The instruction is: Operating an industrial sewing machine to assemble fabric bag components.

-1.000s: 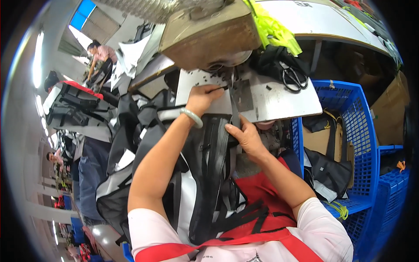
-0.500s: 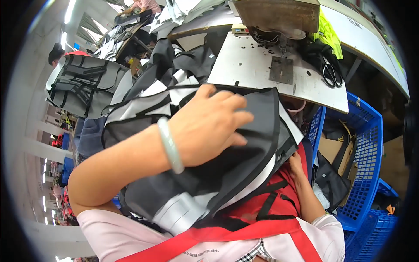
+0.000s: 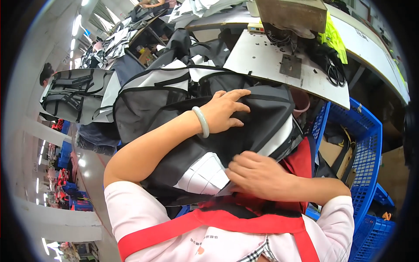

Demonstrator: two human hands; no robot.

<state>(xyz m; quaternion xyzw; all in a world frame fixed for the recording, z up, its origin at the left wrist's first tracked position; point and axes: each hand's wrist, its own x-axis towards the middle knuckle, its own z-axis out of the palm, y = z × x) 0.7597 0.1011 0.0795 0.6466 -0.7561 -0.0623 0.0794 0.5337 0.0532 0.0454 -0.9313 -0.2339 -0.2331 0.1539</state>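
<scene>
A large sewn bag piece of black and grey fabric (image 3: 209, 139), with black binding along its edges, lies across my lap and against the sewing table. Spread over its upper part is my left hand (image 3: 227, 111), fingers apart on the black cloth, a pale bangle on the wrist. My right hand (image 3: 255, 172) is curled at the near right part of the fabric, closed on it beside a white-grey patch (image 3: 203, 174); its fingertips are partly hidden and slightly blurred. A red apron (image 3: 244, 222) lies underneath, on my lap.
A sewing machine (image 3: 292, 17) stands on the white table (image 3: 248, 52), with black-handled scissors (image 3: 335, 74) at its right. Blue plastic crates (image 3: 369, 144) holding fabric pieces are at the right. Another grey bag piece (image 3: 76, 96) hangs at the left, near a person's head (image 3: 46, 73).
My right hand has come up from the right edge of the bag to its near side. My left hand has moved slightly, and the fabric now lies flatter, showing more of the white-grey patch.
</scene>
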